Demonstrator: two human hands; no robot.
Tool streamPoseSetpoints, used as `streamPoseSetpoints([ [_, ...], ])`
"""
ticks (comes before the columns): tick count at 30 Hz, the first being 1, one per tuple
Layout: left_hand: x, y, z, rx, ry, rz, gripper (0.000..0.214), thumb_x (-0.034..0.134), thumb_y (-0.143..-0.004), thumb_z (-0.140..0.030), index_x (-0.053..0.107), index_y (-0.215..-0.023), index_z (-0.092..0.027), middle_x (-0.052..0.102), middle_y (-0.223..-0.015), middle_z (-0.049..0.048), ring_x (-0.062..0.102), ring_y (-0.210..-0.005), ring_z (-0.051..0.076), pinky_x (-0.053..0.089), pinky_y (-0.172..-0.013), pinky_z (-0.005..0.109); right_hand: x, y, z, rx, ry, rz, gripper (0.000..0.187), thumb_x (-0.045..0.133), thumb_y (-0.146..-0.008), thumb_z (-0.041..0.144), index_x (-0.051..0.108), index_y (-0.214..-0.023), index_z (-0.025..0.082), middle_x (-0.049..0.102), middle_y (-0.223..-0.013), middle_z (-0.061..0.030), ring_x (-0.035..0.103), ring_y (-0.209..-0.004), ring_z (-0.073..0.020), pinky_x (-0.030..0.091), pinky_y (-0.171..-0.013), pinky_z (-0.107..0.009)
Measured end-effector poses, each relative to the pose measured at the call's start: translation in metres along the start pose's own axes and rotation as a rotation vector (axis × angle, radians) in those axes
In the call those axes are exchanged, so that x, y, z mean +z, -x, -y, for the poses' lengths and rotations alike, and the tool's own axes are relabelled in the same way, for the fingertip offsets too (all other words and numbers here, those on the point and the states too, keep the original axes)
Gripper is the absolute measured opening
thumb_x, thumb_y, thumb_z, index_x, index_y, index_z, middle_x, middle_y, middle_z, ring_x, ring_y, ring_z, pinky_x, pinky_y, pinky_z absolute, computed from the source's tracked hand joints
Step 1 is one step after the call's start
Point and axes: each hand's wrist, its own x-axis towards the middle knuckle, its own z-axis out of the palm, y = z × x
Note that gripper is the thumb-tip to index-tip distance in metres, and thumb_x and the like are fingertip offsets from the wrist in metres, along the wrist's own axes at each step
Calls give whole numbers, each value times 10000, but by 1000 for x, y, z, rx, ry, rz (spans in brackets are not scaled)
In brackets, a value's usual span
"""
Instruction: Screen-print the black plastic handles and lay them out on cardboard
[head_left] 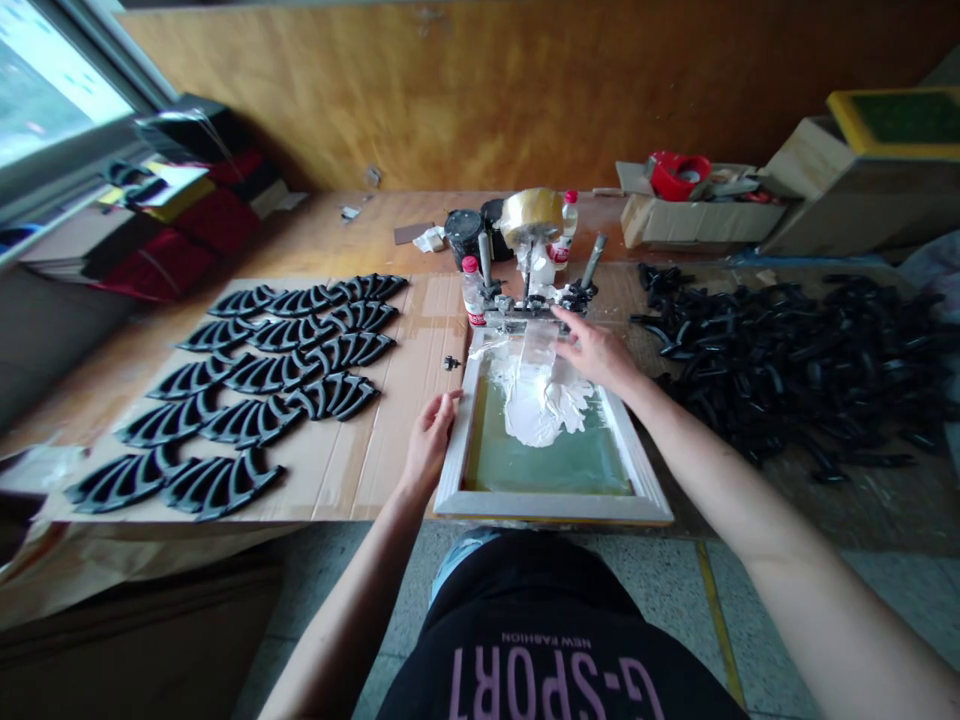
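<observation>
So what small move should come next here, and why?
Probably the right hand should draw the white paste toward the near edge of the frame. The paste sits heaped at the far end, the near green mesh is bare, and the left hand holds the frame's side.

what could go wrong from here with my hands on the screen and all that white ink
1. The right hand sits at the edge of the white ink; it could pick up ink and smear it onto clean mesh or parts.
2. The left hand holds the screen frame on one side only, so the frame might skew.
3. The small bottle stands right at the frame's far corner and could get knocked over.
</observation>
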Motion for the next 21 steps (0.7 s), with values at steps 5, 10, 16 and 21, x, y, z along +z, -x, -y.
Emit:
streamPoseSetpoints([
  [5,19,-26,-67,275,255,-66,501,440,-892,-622,641,-974,-171,645,-827,27,608,-677,117,490,-590,221,-8,30,-61,288,55,-51,355,446,-953,295,706,-977,54,736,-830,-68,650,-728,-124,515,-672,-200],
  [10,37,-45,-83,321,388,-88,476,405,-909,-611,566,-1024,-179,632,-809,30,634,-709,129,525,-620,250,56,85,-32,86,118,212,274,686,-825,421,690,-784,150,711,-884,-68,647,-856,-176,502,-782,-260],
  [16,71,31,15,-323,286,274,600,570,-790,-677,572,-1072,-148,702,-914,125,672,-752,216,539,-583,318,86,113,45,172,143,273,152,570,-925,309,610,-912,163,683,-874,-101,624,-862,-212,464,-750,-297],
  [21,46,47,69,-420,264,156,519,591,-774,-640,567,-978,-164,683,-802,65,649,-666,175,526,-559,285,68,121,48,-115,-51,289,240,509,-966,370,595,-816,203,671,-876,-41,611,-883,-166,443,-764,-264],
])
